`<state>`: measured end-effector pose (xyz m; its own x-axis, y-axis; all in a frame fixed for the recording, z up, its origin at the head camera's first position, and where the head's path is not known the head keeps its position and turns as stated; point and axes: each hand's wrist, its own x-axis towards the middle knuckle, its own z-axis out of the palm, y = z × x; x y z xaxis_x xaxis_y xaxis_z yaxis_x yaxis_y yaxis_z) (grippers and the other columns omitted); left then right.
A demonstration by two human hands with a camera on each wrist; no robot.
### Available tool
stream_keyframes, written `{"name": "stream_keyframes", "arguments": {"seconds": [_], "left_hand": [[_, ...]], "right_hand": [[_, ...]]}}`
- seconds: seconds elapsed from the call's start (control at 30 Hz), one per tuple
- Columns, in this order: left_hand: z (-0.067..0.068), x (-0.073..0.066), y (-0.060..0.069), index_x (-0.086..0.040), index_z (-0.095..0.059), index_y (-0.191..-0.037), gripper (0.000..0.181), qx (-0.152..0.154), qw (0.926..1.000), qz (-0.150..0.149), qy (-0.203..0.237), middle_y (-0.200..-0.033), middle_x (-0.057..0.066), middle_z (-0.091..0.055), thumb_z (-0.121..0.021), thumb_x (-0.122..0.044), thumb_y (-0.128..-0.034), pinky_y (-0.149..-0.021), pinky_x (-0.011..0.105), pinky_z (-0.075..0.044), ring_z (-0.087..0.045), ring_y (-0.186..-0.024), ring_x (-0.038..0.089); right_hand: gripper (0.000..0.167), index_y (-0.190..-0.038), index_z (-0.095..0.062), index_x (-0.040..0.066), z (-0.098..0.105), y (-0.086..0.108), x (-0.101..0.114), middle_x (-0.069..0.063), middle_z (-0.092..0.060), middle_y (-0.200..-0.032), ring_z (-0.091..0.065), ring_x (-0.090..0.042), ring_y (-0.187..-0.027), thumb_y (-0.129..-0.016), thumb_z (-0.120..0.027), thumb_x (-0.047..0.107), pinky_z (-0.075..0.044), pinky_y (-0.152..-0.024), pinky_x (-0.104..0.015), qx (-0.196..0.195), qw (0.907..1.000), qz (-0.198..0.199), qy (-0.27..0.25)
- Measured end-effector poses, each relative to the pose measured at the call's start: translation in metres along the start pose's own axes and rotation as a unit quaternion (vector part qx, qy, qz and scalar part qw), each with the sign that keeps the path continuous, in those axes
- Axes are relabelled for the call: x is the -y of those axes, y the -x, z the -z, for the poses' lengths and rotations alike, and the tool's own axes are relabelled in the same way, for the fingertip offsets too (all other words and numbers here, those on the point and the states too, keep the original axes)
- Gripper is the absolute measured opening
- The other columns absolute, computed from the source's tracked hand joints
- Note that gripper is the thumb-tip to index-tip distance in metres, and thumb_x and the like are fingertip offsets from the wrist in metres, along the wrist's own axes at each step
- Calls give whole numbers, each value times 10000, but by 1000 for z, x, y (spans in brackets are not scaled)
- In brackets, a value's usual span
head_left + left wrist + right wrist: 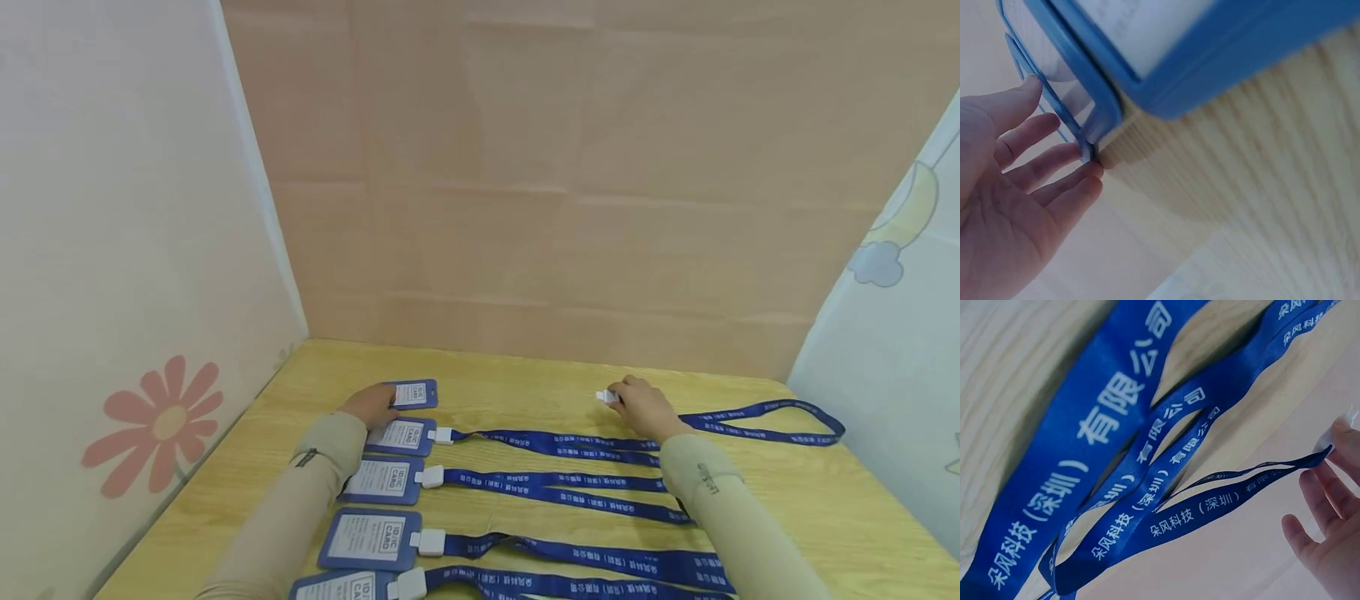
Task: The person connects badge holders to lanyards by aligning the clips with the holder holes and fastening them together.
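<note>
My left hand [372, 406] grips the left end of the farthest blue ID card holder [416, 394], at the back left of the table. In the left wrist view its thumb and fingers [1066, 169] meet that holder's edge, and part of the holder is hidden. To its right, my right hand [643, 408] pinches the white plastic clip [606, 397] of a blue lanyard [787, 407], whose loop trails off to the right. The right wrist view shows this lanyard's two straps [1204, 509] running up to the fingertips. A gap separates clip and farthest holder.
Nearer me lie several blue card holders [369, 536] in a column, each joined by a white clip [431, 542] to a blue printed lanyard [585, 560] stretched rightward. Wooden tabletop [510, 383] shows between them. A brown backdrop [555, 208] and pale side walls [135, 208] enclose the table.
</note>
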<state>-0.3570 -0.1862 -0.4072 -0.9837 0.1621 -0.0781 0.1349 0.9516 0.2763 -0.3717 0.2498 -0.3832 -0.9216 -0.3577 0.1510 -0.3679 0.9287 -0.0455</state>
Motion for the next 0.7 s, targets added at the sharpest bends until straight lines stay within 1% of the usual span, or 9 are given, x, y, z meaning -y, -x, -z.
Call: {"name": "stream_keyframes", "arguments": {"seconds": [0.1, 0.2, 0.27, 0.33, 0.4, 0.47, 0.57, 0.7], "left_hand": [[2, -1, 2, -7, -590, -974, 201, 41, 10000, -41, -69, -899, 108, -645, -637, -174, -873, -766, 396, -500, -574, -787, 203], [5, -3, 2, 12, -578, -1053, 269, 62, 9998, 18, -198, -985, 143, -639, -625, -193, -886, -841, 424, -501, -601, -886, 252], [5, -5, 2, 26, -558, -1135, 336, 4, 9996, 105, -274, -1079, 176, -620, -614, -202, -895, -902, 452, -488, -603, -983, 303], [5, -6, 2, 27, -528, -1216, 404, -120, 9992, 209, -319, -1172, 201, -589, -609, -212, -901, -954, 474, -470, -585, -1072, 348], [2, -8, 2, 21, -519, -1255, 439, -254, 9986, 252, -402, -1206, 210, -575, -614, -215, -897, -957, 489, -469, -577, -1102, 368], [-1, -10, 2, 12, -540, -1243, 440, -330, 9979, 280, -491, -1190, 212, -585, -630, -228, -885, -933, 491, -483, -590, -1080, 371], [-5, -12, 1, -4, -588, -1196, 407, -329, 9974, 261, -586, -1140, 196, -623, -655, -227, -862, -898, 478, -502, -610, -1044, 358], [-5, -14, -2, -27, -603, -1199, 395, -260, 9978, 195, -571, -1166, 183, -630, -666, -198, -849, -932, 471, -487, -599, -1085, 352]], "right_hand": [[286, -1115, -612, -44, 2, 0, 0, -134, -597, -920, -531, -209, -757, -890, -613, 133, -531, -732, -423, -1, 10000, -28, -6], [289, -1118, -613, -41, 3, -1, -1, -132, -600, -925, -539, -210, -765, -891, -614, 138, -534, -744, -425, -39, 10000, -57, 3], [283, -1113, -615, -41, 4, -1, -1, -131, -601, -919, -544, -213, -765, -891, -612, 136, -535, -732, -423, -58, 10000, -28, 16], [277, -1108, -618, -35, 3, -1, -1, -125, -603, -915, -552, -213, -767, -891, -613, 137, -536, -722, -418, -56, 10000, -24, 1], [269, -1102, -621, -33, 2, -1, 0, -123, -604, -910, -557, -215, -766, -891, -612, 134, -535, -709, -415, -32, 10000, 6, 4], [266, -1101, -623, -28, 0, -1, 1, -122, -608, -917, -563, -217, -773, -890, -614, 135, -537, -715, -418, -7, 10000, 12, -10], [268, -1103, -624, -23, -1, -1, 3, -122, -610, -925, -559, -216, -776, -890, -617, 138, -537, -730, -424, 9, 10000, 11, 10], [266, -1101, -623, -25, 0, -1, 4, -122, -603, -920, -549, -210, -767, -890, -615, 135, -535, -726, -420, 19, 10000, 16, 33]]}}
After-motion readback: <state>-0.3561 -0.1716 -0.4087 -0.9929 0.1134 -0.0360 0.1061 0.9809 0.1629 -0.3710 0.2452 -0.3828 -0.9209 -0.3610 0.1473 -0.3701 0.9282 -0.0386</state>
